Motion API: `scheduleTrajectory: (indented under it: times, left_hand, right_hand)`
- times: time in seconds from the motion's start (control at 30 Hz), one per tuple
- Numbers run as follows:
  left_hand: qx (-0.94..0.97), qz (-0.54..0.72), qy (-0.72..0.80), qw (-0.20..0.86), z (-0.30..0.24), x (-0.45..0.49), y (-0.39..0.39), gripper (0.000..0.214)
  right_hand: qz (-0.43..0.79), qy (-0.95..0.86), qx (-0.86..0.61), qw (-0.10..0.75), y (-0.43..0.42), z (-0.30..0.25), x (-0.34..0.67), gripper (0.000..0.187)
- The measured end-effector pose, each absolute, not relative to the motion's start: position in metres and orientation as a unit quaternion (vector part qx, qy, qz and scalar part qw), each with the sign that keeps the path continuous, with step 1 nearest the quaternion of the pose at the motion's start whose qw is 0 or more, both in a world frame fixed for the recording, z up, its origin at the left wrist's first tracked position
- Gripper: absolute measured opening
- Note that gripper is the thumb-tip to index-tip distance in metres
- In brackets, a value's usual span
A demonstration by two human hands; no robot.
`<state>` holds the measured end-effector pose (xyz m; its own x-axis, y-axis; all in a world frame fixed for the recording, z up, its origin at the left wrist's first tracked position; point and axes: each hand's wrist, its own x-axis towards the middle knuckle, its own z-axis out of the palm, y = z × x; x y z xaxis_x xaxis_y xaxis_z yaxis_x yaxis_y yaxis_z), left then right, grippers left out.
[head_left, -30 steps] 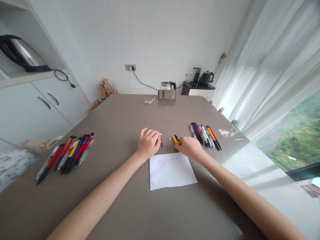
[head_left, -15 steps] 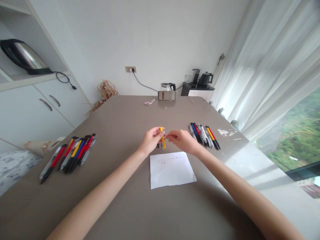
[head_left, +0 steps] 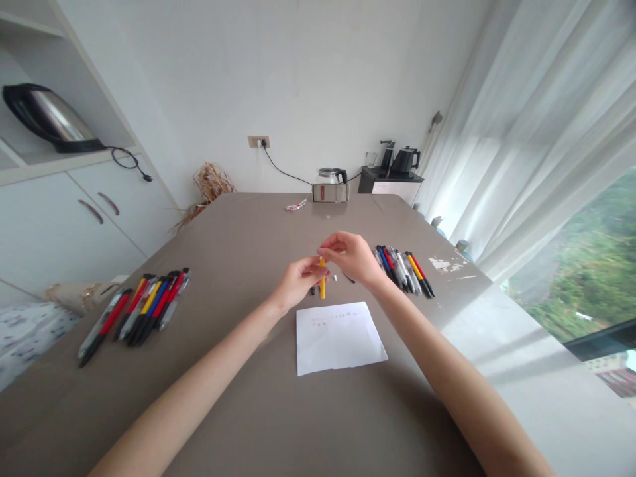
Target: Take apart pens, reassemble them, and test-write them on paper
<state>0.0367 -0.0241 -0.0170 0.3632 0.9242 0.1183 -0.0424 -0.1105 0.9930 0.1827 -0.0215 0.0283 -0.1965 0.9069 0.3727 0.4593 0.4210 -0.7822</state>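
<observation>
My left hand (head_left: 297,281) is closed around a yellow pen barrel (head_left: 322,283), which stands roughly upright between thumb and fingers. At the barrel's upper end, my right hand (head_left: 354,257) pinches with thumb and forefinger; what sits between those fingertips is too small to make out. Below the hands, small dark pen parts (head_left: 313,290) lie on the table, partly hidden by the left fingers. A little white piece (head_left: 334,278) rests to the right of the barrel. Closer to me is a sheet of white paper (head_left: 342,344) bearing a few lines of small handwriting.
Several pens (head_left: 144,308) lie in a row on the left of the brown table (head_left: 238,411). Another group of pens (head_left: 405,270) is on the right. A glass pot (head_left: 328,176) stands behind a metallic box (head_left: 330,193) at the far edge.
My right hand has moved up and left, from beside the yellow barrel to its top end. The barrel has turned more upright. The white piece on the table has come into view.
</observation>
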Motion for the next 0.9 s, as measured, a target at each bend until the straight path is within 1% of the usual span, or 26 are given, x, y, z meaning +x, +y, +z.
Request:
scheduleTrajectory:
  times: [0.2, 0.37, 0.47, 0.57, 0.63, 0.77, 0.83, 0.9]
  left_hand:
    - [0.631, 0.435, 0.350, 0.539, -0.016, 0.036, -0.025, 0.030]
    - [0.639, 0.441, 0.351, 0.524, -0.019, 0.034, -0.021, 0.029]
    - [0.628, 0.448, 0.358, 0.526, -0.019, 0.033, -0.020, 0.031]
    - [0.615, 0.447, 0.372, 0.532, -0.017, 0.032, -0.020, 0.034]
    - [0.613, 0.445, 0.379, 0.531, -0.015, 0.032, -0.021, 0.034]
    - [0.614, 0.451, 0.372, 0.531, -0.014, 0.032, -0.022, 0.033]
    - [0.611, 0.451, 0.371, 0.535, -0.015, 0.032, -0.022, 0.033]
    - [0.608, 0.448, 0.374, 0.538, -0.015, 0.032, -0.022, 0.033]
  right_hand:
    - [0.232, -0.732, -0.478, 0.428, -0.021, 0.030, 0.186, 0.014]
    - [0.211, -0.765, -0.471, 0.385, -0.023, 0.033, 0.187, 0.015]
    - [0.214, -0.774, -0.464, 0.374, -0.020, 0.032, 0.192, 0.020]
    - [0.183, -0.760, -0.507, 0.363, -0.014, 0.027, 0.201, 0.025]
    - [0.151, -0.768, -0.542, 0.306, -0.008, 0.020, 0.207, 0.024]
    - [0.101, -0.775, -0.605, 0.154, 0.002, -0.001, 0.212, 0.020]
    - [0.101, -0.767, -0.624, 0.109, 0.004, -0.010, 0.211, 0.022]
    - [0.105, -0.764, -0.630, 0.089, 0.005, -0.017, 0.208, 0.022]
